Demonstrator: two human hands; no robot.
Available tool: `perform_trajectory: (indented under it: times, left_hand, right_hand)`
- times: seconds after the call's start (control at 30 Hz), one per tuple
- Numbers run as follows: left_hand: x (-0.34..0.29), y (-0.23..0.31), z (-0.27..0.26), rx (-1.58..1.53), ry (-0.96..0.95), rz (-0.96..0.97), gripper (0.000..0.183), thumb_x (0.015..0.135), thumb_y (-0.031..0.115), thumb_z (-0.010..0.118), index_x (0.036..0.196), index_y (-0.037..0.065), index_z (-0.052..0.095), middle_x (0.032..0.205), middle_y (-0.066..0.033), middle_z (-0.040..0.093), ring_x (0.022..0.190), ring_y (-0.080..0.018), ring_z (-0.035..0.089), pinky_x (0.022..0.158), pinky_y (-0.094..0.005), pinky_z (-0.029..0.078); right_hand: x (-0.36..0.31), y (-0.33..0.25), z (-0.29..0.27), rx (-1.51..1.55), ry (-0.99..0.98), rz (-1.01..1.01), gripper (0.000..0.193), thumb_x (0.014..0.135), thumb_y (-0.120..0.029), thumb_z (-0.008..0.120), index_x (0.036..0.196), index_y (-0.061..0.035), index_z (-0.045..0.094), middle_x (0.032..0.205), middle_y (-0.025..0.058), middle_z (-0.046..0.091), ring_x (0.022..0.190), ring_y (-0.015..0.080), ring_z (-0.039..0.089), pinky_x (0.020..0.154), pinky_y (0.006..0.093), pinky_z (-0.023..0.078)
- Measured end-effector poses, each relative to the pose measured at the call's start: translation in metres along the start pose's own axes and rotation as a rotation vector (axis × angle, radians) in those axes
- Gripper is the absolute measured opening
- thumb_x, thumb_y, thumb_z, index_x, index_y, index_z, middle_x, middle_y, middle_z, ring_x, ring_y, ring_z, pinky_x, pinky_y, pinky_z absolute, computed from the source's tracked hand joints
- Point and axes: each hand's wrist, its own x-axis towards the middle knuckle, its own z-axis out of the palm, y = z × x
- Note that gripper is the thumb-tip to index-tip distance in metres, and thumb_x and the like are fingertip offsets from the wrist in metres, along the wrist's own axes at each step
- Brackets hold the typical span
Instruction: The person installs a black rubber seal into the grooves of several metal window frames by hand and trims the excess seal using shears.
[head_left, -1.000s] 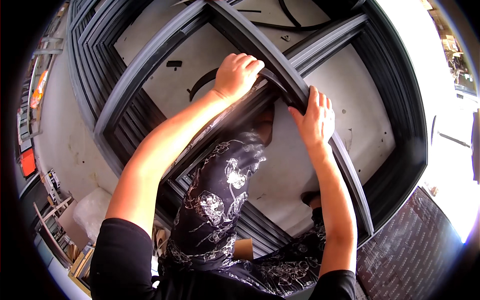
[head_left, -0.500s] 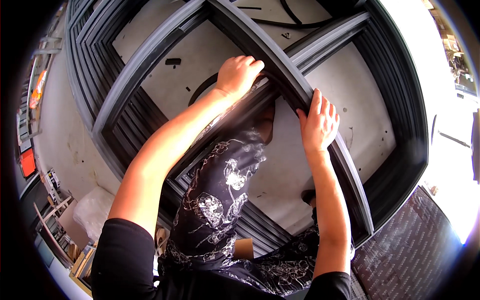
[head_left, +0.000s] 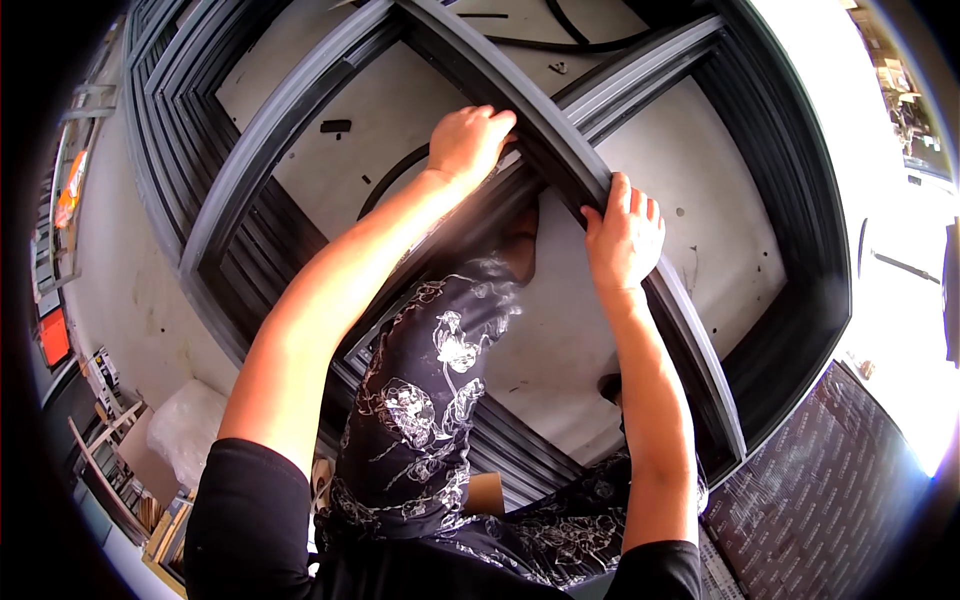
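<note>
The right hand (head_left: 624,238) grips the grey profile frame (head_left: 545,105), fingers over its bar, thumb inside. Farther forward and leftward, the left hand (head_left: 468,142) is curled closed against that bar, its contents hidden. Beyond its wrist, a black strip (head_left: 378,182) curves above pale floor (head_left: 570,300).

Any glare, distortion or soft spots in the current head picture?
Head view: the right side is blown out to white; strong light pales the left forearm; the grey frame bows with the fisheye bend; the picture's rim falls to black; a hazy patch softens the patterned trousers around the knee.
</note>
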Motion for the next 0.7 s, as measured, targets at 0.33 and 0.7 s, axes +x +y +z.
perform_trajectory:
  times: [0.33, 0.7]
  left_hand:
    - [0.018, 0.007, -0.011, -0.04, -0.134, -0.064, 0.011, 0.081, 0.014, 0.07, 0.087, 0.007, 0.065, 0.086, -0.0147, 0.065, 0.088, -0.0393, 0.064, 0.074, -0.0503, 0.051]
    - [0.011, 0.001, -0.014, 0.017, -0.113, -0.101, 0.019, 0.083, 0.021, 0.072, 0.09, 0.006, 0.062, 0.087, -0.016, 0.065, 0.088, -0.0399, 0.063, 0.074, -0.0502, 0.051]
  right_hand:
    - [0.028, -0.016, 0.012, 0.009, 0.014, 0.008, 0.043, 0.077, -0.039, 0.079, 0.097, -0.0063, 0.06, 0.096, 0.0094, 0.066, 0.097, 0.0266, 0.061, 0.083, 0.0385, 0.05]
    - [0.018, -0.008, -0.005, 0.124, 0.012, -0.131, 0.042, 0.077, -0.026, 0.079, 0.107, -0.0061, 0.057, 0.102, 0.0099, 0.065, 0.102, 0.027, 0.061, 0.085, 0.0403, 0.049]
